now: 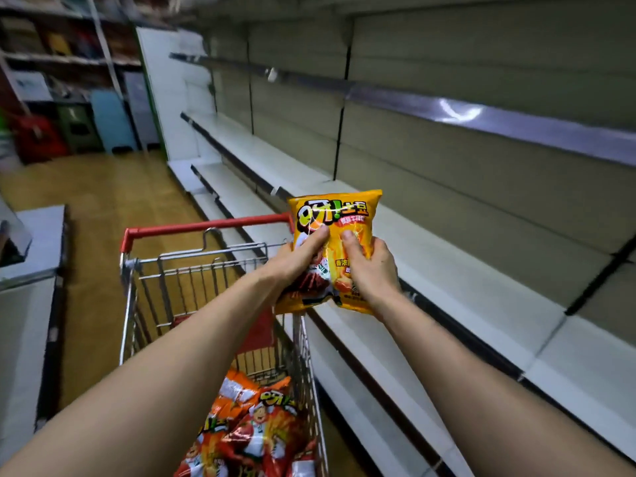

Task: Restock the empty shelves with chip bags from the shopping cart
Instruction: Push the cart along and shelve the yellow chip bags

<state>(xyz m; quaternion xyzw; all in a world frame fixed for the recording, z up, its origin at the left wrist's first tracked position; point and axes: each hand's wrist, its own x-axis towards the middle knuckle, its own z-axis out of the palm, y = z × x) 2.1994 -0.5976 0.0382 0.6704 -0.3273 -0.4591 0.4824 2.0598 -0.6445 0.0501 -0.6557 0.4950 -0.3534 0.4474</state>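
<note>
Through the head camera, we are holding one yellow bag [335, 215] in both hands. It is hanging in the air over the right rim of the cart [192, 259], near the far right corner where the red bar [206, 228] ends.

The left hand [296, 261] is gripping the bag's left side, with the thumb pressing across the front and the fingers wrapping behind, out of sight. The right hand [371, 270] is gripping the right side in the same way, with the thumb on the front and the fingers curling round the edge. So the bag is sitting between the two hands. Its printed face is turning towards us, and its long axis is standing nearly upright, with the top seam leaning a little away.

The shelf [447, 266] is lying to the right of the bag and beyond it, running from near right to far left. In this view its front edge is passing just beside the right wrist. The right hand is the nearer of the two to it.

We are judging that the next move means carrying the bag rightward over that front edge and setting its bottom seam down, with the face kept towards the aisle. The right hand is looking better placed to lead.

Other bags [261, 432], orange-red, are lying heaped in the near end of the cart, under our left forearm.
</note>
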